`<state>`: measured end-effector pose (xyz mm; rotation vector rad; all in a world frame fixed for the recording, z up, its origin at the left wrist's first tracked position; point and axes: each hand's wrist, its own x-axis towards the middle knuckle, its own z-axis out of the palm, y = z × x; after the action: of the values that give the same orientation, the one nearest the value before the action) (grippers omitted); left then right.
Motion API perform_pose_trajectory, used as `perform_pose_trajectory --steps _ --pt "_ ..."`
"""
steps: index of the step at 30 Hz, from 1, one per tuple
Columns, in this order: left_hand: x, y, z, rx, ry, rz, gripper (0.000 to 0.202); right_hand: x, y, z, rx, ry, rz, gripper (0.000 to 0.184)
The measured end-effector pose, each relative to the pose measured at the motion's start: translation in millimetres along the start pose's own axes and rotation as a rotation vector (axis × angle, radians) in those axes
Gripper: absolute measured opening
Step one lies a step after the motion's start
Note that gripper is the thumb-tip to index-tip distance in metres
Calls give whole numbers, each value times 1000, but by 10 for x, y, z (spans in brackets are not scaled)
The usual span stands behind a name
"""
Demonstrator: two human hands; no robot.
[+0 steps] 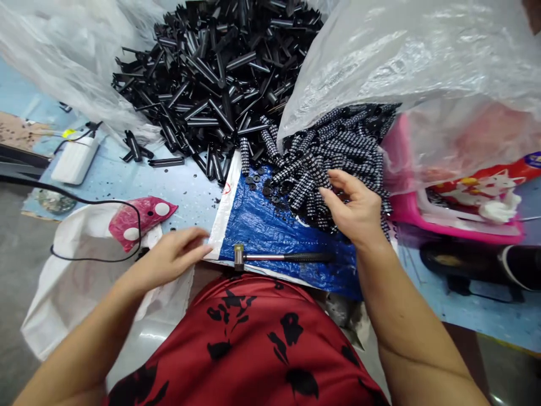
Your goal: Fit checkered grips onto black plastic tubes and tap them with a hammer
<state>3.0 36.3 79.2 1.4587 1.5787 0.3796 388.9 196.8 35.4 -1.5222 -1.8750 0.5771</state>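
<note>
My left hand point(171, 254) hovers at the table's front edge, fingers stretched out and holding nothing. To its right lies a small hammer point(264, 257) with a yellowish tip, a metal shaft and a black grip, on a blue plastic sheet point(249, 217). Over a heap of black ribbed cylinders with pale dotted surfaces point(338, 149), my right hand point(353, 206) has its thumb and forefinger apart. No piece shows clearly between them; whether the fingertips touch the heap I cannot tell. Small black discs point(266, 189) are scattered beside the heap.
A large pile of smooth black plastic tubes point(220, 73) rises at the back. Clear plastic bags point(393, 51) flank it. At right stand a pink bin point(460, 228) and a black cylindrical device point(469, 265). A white box point(76, 158), black cable point(105, 203) and pink pouch point(141, 220) are left.
</note>
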Motion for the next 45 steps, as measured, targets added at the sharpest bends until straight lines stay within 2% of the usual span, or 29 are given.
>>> perform_pose_trajectory --steps 3,4,5,7,9,11,13,15,17,18,20,22,23,25,27,29,31,33,35,37,39,41,43,45 --pt "616 371 349 -375 194 175 48 -240 -220 16 107 -152 -40 49" --pt "804 468 456 -457 210 233 51 -324 -280 34 142 -218 -49 48" --pt "963 547 558 -493 232 309 49 -407 -330 60 186 -287 -48 47" --pt "1164 654 752 -434 261 438 34 -564 -407 139 337 -441 13 51" --pt "1194 697 939 -304 253 516 34 -696 -460 245 576 -624 177 57" --pt "1110 691 1097 -195 203 544 35 -787 -502 350 763 -763 358 54" --pt "1018 644 1159 -158 183 546 33 -828 -535 420 828 -785 456 54" --pt "1020 554 1058 -155 246 530 32 -820 -561 438 856 -719 508 57" --pt "1162 414 785 -102 393 433 28 -779 -584 420 936 -652 573 59" --pt "1279 328 606 -33 477 340 25 -753 -597 408 984 -626 607 61" --pt "1557 149 247 183 629 49 29 -705 -627 401 1057 -596 645 65" --pt "1822 -3 -17 367 583 -160 35 -675 -657 424 1104 -588 667 71" --pt "1926 -63 -95 416 535 -218 35 -670 -668 445 1118 -585 680 73" --pt "2049 -154 -157 452 464 -247 25 -676 -676 485 1138 -580 715 73" --pt "2057 -225 -158 459 479 -213 16 -686 -663 507 1145 -581 754 71" --pt "1974 -278 -161 462 563 -151 22 -680 -641 506 1150 -585 784 74" --pt "1824 -281 -164 436 656 -53 31 -648 -625 499 1157 -590 803 80" --pt "1615 -203 -122 391 694 82 35 -598 -629 500 1158 -583 798 83" --pt "1366 -56 6 335 653 213 32 -549 -654 515 1147 -569 783 80" --pt "1129 91 212 235 537 294 27 -520 -692 539 1143 -558 781 78" --pt "962 178 438 82 415 269 21 -514 -730 564 1148 -552 791 81" --pt "883 204 628 -121 331 169 17 -522 -761 586 1145 -537 783 85" --pt "876 222 765 -376 291 72 17 -531 -788 603 1126 -506 742 81" --pt "900 280 861 -692 275 42 19 -539 -817 611 1109 -474 705 75"
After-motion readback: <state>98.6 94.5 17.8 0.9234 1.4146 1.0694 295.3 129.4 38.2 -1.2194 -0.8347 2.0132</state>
